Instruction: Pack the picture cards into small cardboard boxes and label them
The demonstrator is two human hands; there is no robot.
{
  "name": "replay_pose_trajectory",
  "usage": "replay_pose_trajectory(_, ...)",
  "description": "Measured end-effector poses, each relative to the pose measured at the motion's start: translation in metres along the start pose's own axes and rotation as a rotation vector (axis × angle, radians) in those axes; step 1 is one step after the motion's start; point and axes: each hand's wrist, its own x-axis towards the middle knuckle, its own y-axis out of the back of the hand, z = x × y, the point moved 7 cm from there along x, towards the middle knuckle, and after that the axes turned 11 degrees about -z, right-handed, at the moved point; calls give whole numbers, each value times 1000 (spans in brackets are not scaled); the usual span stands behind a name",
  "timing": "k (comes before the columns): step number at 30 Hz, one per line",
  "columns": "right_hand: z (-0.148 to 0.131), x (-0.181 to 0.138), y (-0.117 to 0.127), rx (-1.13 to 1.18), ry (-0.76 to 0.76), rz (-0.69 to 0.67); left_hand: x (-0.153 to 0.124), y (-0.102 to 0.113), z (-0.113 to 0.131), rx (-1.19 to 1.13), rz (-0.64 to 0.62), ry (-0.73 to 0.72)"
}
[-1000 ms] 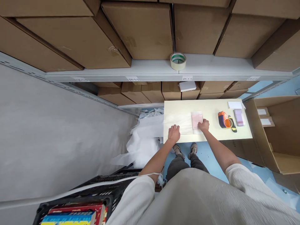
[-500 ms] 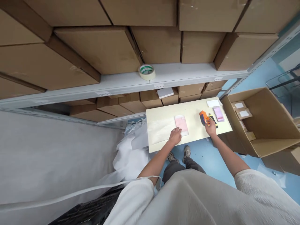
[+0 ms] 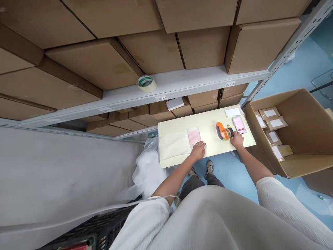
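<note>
My left hand (image 3: 198, 150) lies with its fingers stretched out over the lower end of a flat pink packet (image 3: 194, 135). Under and left of the packet spreads a translucent white sheet or bag (image 3: 174, 144) on the pale table (image 3: 208, 121). At the right, my right hand (image 3: 237, 139) has its fingers closed on a black and yellow tool that looks like a utility knife (image 3: 230, 131); its near end is hidden by the fingers. Just left of that hand rests an orange and dark-blue tape dispenser (image 3: 222, 131), apart from the fingers. A lit phone (image 3: 239, 125) lies beyond the right hand.
White labels or paper (image 3: 232, 112) lie at the table's far right. A large open carton (image 3: 307, 128) with several small labelled boxes (image 3: 277, 122) stands to the right. Ahead, a shelf (image 3: 187, 81) bears cartons and a tape roll (image 3: 146, 83). White plastic wrap (image 3: 149, 166) is heaped at left.
My right hand has come off the tape dispenser to the black and yellow tool. The left hand has slid slightly toward the packet's lower right. The view has shifted a little.
</note>
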Motion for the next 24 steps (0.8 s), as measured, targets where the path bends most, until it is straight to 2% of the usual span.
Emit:
replay_pose_trajectory(5, 2, 3, 0, 74, 44, 23, -1, 1, -5, -10, -26, 34)
replay_pose_trajectory(10, -1, -9, 31, 266, 82, 146, 5, 6, -3, -10, -27, 42)
replay_pose_trajectory(13, -21, -19, 51, 492, 164, 193, 7, 10, -2, -16, -17, 38)
replay_pose_trajectory(15, -43, -26, 54, 653, 219, 149, 6, 14, -5, -19, -6, 37)
replay_pose_trajectory(17, -70, -33, 44, 796, 238, 29, 3, 17, -11, -22, 9, 46)
replay_pose_trajectory(20, -113, -46, 14, 926, 239, -171, -6, 20, -26, -26, 27, 79)
replay_pose_trajectory(24, -162, -67, -23, 935, 246, -300, -25, 19, -53, -42, 38, 122)
